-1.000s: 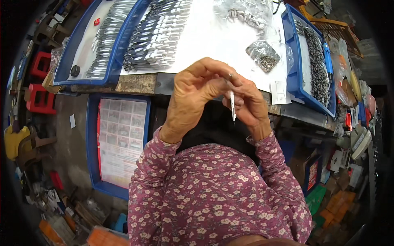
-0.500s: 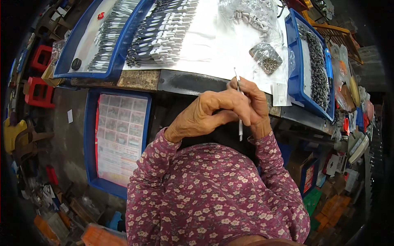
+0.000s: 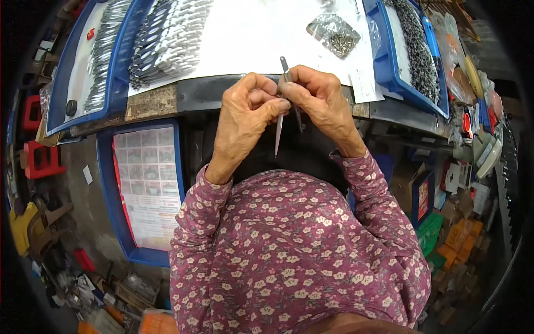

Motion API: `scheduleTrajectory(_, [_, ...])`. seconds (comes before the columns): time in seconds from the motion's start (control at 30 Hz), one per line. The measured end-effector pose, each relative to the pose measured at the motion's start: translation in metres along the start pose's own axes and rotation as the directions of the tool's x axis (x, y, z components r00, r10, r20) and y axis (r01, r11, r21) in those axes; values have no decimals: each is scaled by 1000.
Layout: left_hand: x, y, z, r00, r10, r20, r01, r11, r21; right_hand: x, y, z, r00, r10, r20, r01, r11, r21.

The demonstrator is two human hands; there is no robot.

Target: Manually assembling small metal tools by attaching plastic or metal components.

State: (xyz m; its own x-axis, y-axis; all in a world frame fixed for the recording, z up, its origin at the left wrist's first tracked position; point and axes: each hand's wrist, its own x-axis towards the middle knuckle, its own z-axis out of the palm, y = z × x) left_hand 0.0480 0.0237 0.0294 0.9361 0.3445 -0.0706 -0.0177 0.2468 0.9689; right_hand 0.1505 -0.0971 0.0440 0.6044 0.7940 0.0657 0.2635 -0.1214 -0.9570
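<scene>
Close together in front of the bench edge, my two hands work on slim metal pieces. My left hand (image 3: 245,111) is closed in a pinch on a narrow, pale strip (image 3: 277,136) whose pointed end hangs downward. Between the thumb and fingers of my right hand (image 3: 321,100) is a thin dark grey strip (image 3: 284,65) with a small hole near its upper end. The two strips cross or lie side by side at my fingertips. Whether they are joined cannot be made out, as the fingers cover their middles.
Rows of dark and white slim pieces (image 3: 172,39) lie on the white-covered bench. Blue trays of metal parts stand left (image 3: 119,72) and right (image 3: 387,69). A plastic bag of small metal pieces (image 3: 336,42) lies between. Below is a blue tray with a printed sheet (image 3: 147,183).
My hands have moved left in the picture and drawn apart, now each pinching a strip. The single slender rod seen before has given way to two strips. The view has shifted, too.
</scene>
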Motion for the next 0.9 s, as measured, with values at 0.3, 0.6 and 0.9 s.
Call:
scheduleTrajectory(0.3, [-3,-5,3,995,-93,-37,86,982,-168,-18,3,-2,992,53,-115,-30,980,197])
scheduleTrajectory(0.6, [-7,-11,9,985,-172,-30,151,928,-340,-37,7,14,996,58,-73,-37,965,259])
scheduleTrajectory(0.9, [-9,-19,14,987,-157,-31,137,928,-347,-41,11,15,994,57,-92,-39,981,188])
